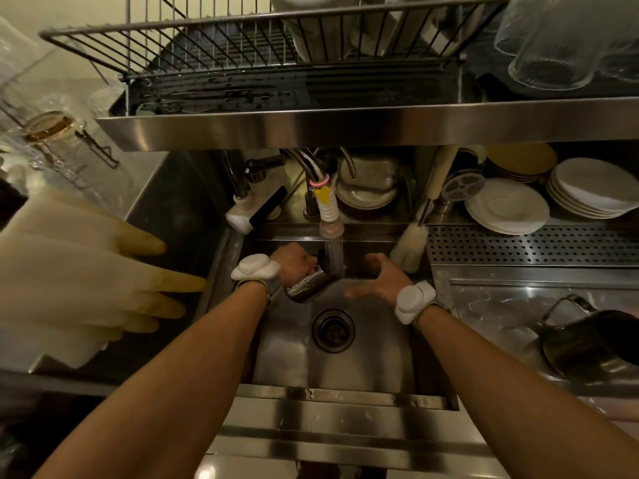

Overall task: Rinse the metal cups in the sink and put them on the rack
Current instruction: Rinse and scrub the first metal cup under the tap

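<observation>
While the tap nozzle [331,216] runs, left hand [297,264] grips the metal cup [307,285] over the sink [283,350]. It's tilted mouth-up into the stream, likely so water floods the inside and spills straight to the drain [333,329]. Right hand [380,278] holds nothing, fingers loosely spread just beside the stream, probably ready to rub or steady. Cup is polished steel, wet, glossy highlights. Second handled metal cup [587,344] lies tipped on the right worktop [501,305], my guess not rinsed yet. Rack [214,50] above has free space at its left.
</observation>
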A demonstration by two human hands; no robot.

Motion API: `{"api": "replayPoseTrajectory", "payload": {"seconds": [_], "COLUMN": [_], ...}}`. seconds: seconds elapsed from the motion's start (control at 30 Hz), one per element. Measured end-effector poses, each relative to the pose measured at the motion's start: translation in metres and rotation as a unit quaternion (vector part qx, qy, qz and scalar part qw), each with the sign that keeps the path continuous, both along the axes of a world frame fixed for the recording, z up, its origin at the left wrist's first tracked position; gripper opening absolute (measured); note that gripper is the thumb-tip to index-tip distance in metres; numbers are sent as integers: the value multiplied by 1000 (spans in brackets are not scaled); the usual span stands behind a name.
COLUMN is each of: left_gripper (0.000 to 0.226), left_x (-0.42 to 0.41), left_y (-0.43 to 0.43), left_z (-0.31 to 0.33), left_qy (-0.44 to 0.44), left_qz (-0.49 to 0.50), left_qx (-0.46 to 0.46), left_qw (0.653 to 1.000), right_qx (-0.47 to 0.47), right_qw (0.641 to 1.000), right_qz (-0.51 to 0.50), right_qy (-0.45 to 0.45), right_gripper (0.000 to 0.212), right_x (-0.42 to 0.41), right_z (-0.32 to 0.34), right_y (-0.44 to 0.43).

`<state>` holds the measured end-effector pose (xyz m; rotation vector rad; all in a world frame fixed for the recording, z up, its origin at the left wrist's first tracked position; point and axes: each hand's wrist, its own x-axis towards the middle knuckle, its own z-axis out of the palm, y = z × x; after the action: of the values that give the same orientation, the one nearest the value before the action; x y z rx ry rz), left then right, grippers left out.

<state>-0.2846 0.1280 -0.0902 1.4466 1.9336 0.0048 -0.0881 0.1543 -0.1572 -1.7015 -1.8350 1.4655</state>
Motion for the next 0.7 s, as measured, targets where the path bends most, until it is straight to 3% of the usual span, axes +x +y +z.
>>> {"api": "replayPoseTrajectory", "payload": {"seconds": [0.37, 0.7], "left_gripper": [33, 27], "left_x": [10, 15], "left_y": [4, 4], "left_z": [18, 30], "left_qy": [230, 294], "left_qz": [-113, -185], "left_qx": [52, 86], "left_qw": [965, 934], "right_qx": [-4, -3], "right_qw": [1000, 1000], "right_qz": [5, 9], "right_qy": [-2, -6], "right_gripper": [81, 77], "right_x": [1, 1], "right_z": [6, 10], "right_y": [4, 9]}}
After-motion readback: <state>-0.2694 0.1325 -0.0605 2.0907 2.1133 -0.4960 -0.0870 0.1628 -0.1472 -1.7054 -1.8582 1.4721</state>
